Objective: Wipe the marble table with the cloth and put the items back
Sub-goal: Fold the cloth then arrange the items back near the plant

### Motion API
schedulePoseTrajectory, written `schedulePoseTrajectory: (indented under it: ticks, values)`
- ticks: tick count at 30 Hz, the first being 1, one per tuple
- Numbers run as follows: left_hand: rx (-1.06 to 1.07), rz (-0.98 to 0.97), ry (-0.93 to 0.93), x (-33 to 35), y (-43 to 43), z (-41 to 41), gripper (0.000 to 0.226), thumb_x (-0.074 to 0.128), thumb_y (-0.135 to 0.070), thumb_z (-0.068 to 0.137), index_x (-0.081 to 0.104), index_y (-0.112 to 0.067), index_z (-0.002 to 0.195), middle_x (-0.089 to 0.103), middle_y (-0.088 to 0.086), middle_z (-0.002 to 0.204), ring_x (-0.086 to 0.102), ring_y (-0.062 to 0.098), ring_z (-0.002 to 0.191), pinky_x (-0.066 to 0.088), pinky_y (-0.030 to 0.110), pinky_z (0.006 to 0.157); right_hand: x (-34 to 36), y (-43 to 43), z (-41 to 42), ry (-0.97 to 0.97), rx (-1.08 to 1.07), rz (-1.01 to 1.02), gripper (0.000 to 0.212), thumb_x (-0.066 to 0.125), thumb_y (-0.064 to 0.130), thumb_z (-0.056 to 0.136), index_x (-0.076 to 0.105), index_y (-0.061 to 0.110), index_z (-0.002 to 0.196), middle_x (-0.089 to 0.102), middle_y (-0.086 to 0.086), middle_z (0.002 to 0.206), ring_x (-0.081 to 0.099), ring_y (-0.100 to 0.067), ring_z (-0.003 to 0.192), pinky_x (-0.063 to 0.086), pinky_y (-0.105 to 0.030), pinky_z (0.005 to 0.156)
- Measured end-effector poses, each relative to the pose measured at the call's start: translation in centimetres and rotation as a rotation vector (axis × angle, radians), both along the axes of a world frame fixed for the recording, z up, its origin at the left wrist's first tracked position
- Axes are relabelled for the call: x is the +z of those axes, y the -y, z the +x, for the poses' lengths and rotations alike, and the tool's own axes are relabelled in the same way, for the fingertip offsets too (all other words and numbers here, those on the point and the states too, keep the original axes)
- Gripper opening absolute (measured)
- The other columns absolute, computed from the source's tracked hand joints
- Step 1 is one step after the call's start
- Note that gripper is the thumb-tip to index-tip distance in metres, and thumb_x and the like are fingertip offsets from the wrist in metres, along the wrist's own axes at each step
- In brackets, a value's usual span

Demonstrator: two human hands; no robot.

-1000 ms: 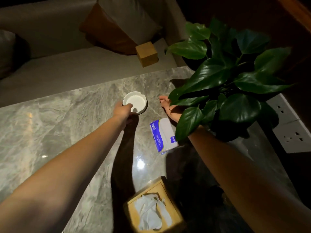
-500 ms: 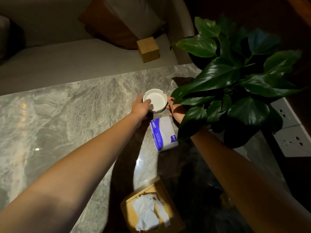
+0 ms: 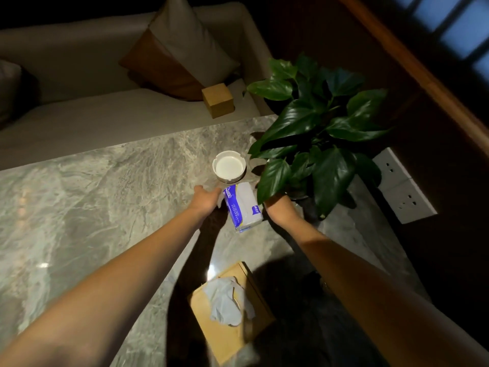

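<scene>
The white round ashtray (image 3: 229,166) stands alone on the grey marble table (image 3: 92,197), close to the plant. Just in front of it lies a blue-and-white tissue pack (image 3: 244,205). My left hand (image 3: 207,198) is at the pack's left edge with its fingers apart and nothing in it. My right hand (image 3: 277,206) is at the pack's right side. Its fingers are hidden under a leaf, so I cannot tell whether they grip the pack. No cloth is in view.
A large-leaved potted plant (image 3: 317,133) overhangs the table's right end. A wooden tissue box (image 3: 232,332) with white tissue sits near me. Beyond the table are a sofa (image 3: 79,123), a cushion (image 3: 182,56) and a wooden block (image 3: 218,100). A wall socket (image 3: 404,192) is at the right.
Both hands carried the ashtray right, toward the plant, set it down and let go. They have drawn back to either side of the tissue pack.
</scene>
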State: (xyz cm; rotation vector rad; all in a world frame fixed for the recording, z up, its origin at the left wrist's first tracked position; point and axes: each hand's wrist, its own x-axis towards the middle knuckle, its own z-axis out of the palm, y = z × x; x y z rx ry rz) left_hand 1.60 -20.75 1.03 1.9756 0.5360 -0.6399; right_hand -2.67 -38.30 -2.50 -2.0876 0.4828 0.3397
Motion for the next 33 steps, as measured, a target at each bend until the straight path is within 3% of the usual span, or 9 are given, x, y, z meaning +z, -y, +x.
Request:
schedulePoseTrajectory:
  ticks: [4,7,10,12,14,19,25,31,33]
  values:
    - [-0.301,0.103,-0.102,0.5,-2.0,-3.5,0.033,0.05,-0.027,0.094,0.055,0.002,0.109,0.056,0.016,0.097,0.054,0.024,0.079,0.038,0.028,0.07,1.6,2.8,-3.9,-0.052,0.111,-0.105,0.042,0.049,0.025,0.098,0.042,0.015,0.138,0.053,-0.014,0.132,0.052,-0.032,0.121,0.039,-0.031,0.097]
    - [-0.481,0.124,-0.138,1.8,-1.9,-5.5,0.024,0.052,-0.026,0.093,0.062,-0.005,0.097,0.057,0.011,0.091,0.052,0.02,0.08,0.038,0.026,0.074,2.8,6.1,-6.9,-0.115,0.253,-0.204,0.034,0.052,0.03,0.096,0.052,0.023,0.129,0.056,-0.01,0.132,0.054,-0.031,0.12,0.042,-0.038,0.102]
    - [-0.5,0.059,0.014,2.7,0.0,-6.4,0.019,0.053,-0.021,0.09,0.058,-0.012,0.074,0.06,0.013,0.086,0.053,0.023,0.08,0.04,0.03,0.074,3.8,8.6,-9.8,-0.144,0.252,-0.152,0.024,0.054,0.022,0.096,0.061,0.016,0.118,0.063,-0.008,0.117,0.058,-0.026,0.113,0.046,-0.039,0.099]
    - [-0.541,0.049,0.086,3.0,2.0,-7.0,0.014,0.055,-0.021,0.087,0.058,-0.014,0.076,0.064,0.012,0.089,0.058,0.023,0.083,0.045,0.032,0.077,4.3,9.9,-12.0,-0.154,0.226,-0.118,0.009,0.056,0.022,0.095,0.063,0.02,0.101,0.062,-0.001,0.101,0.058,-0.02,0.101,0.047,-0.037,0.094]
    - [-0.633,0.046,0.13,3.4,4.4,-8.0,0.01,0.056,-0.02,0.087,0.058,-0.016,0.078,0.064,0.006,0.089,0.06,0.02,0.084,0.046,0.028,0.075,4.2,10.9,-14.1,-0.189,0.184,-0.058,0.011,0.056,0.024,0.096,0.061,0.019,0.087,0.06,0.002,0.088,0.056,-0.016,0.09,0.046,-0.034,0.086]
    - [-0.858,-0.012,0.046,2.5,10.3,-11.8,0.013,0.059,-0.025,0.089,0.063,-0.013,0.086,0.067,0.006,0.09,0.063,0.024,0.088,0.049,0.03,0.084,3.7,11.6,-19.4,-0.369,-0.071,0.193,0.021,0.046,0.036,0.1,0.055,0.018,0.105,0.054,-0.007,0.083,0.052,-0.014,0.062,0.041,-0.027,0.05]
    - [-0.76,-0.073,-0.279,-0.2,12.9,-16.6,0.037,0.049,-0.039,0.092,0.048,-0.013,0.117,0.06,0.01,0.101,0.061,0.022,0.081,0.048,0.028,0.061,1.2,9.9,-22.3,-0.313,-0.215,0.276,0.019,0.038,0.046,0.1,0.053,0.035,0.104,0.056,0.006,0.107,0.063,-0.017,0.089,0.054,-0.031,0.065]
    - [-0.523,-0.225,-0.291,-2.9,12.4,-17.7,0.026,0.054,-0.038,0.087,0.052,-0.013,0.093,0.05,0.006,0.068,0.044,0.019,0.055,0.032,0.028,0.052,0.4,9.3,-20.4,-0.205,-0.224,0.3,0.026,0.038,0.039,0.101,0.056,0.029,0.116,0.061,0.001,0.108,0.059,-0.013,0.084,0.048,-0.029,0.065]
    - [-0.469,-0.216,-0.267,-2.9,12.7,-17.1,0.018,0.051,-0.033,0.091,0.054,-0.015,0.09,0.053,0.008,0.072,0.048,0.022,0.061,0.037,0.029,0.058,0.3,9.3,-19.4,-0.197,-0.236,0.303,0.027,0.038,0.039,0.101,0.057,0.028,0.117,0.061,0.0,0.106,0.057,-0.011,0.081,0.046,-0.029,0.062]
